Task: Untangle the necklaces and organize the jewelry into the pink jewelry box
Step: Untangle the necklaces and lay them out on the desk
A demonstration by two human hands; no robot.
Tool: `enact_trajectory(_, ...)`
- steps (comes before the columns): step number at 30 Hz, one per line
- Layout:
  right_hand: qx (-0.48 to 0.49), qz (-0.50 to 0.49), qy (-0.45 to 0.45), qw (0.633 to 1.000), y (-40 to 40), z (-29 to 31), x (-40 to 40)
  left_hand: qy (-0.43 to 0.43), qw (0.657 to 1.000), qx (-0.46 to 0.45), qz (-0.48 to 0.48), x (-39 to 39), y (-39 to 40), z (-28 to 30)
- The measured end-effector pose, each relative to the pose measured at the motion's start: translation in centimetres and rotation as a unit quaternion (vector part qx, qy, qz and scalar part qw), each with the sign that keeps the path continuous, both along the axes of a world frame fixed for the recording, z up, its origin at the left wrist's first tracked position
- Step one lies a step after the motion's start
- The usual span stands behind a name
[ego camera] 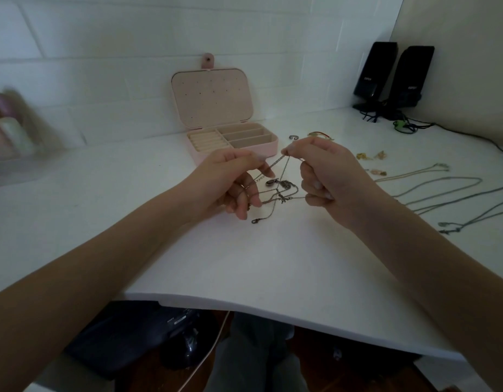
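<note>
Both hands are raised just above the white desk [272, 264], working a knot of thin chains [278, 188] held between them. The left hand [230, 182] pinches one strand between thumb and forefinger, with its lower fingers curled round further loops; the right hand [326, 174] pinches a strand at its fingertips near the top of the knot, its other fingers curled in and catching a lower strand. Small pendants hang in the middle of the tangle, and a loose end with a clasp [255, 221] trails down to the desk surface. The pink jewelry box [233, 142] stands open just behind the hands, lid upright against the wall; its compartments appear to hold nothing yet, though the ring rolls at its left are partly hidden by the left hand. To the right, well apart from the hands, several separate chains [442, 190] lie stretched out on the desk, with small earrings [371, 157] beyond them. Two black speakers [394, 75] stand in the far corner. Assessment: the untangling step is in hand and unfinished; sorting into the box has not begun. The next move likely calls for easing the pinched strands apart without tightening the knot, then feeding the free clasp end back through the loops.
</note>
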State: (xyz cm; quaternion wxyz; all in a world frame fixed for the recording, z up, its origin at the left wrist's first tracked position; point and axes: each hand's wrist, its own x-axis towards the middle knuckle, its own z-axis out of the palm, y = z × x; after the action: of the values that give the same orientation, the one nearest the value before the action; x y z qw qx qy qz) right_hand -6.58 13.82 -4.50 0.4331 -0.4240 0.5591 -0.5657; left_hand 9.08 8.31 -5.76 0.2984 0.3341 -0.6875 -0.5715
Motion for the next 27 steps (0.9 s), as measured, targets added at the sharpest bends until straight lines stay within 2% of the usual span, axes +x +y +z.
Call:
enact_trajectory(5, -0.015, -0.002, 0.041, 0.999, 0.01, -0.11, 0.04, -0.002, 1.0, -0.022, 0.003, -0.02, 0.0, -0.1)
enact_trajectory(10, -0.045, -0.006, 0.183, 0.982, 0.08, -0.2, 0.18, 0.012, 0.999, -0.033, 0.009, 0.03, -0.26, -0.17)
enact_trajectory(14, -0.071, 0.02, 0.259, 0.963, 0.4, -0.1, 0.28, 0.002, 0.999, -0.038, 0.002, 0.16, -0.31, -0.26)
enact_trajectory(27, -0.084, 0.021, 0.276, 0.957, -0.22, -0.61, 0.17, -0.003, 0.999, -0.041, -0.004, -0.06, -0.17, -0.31)
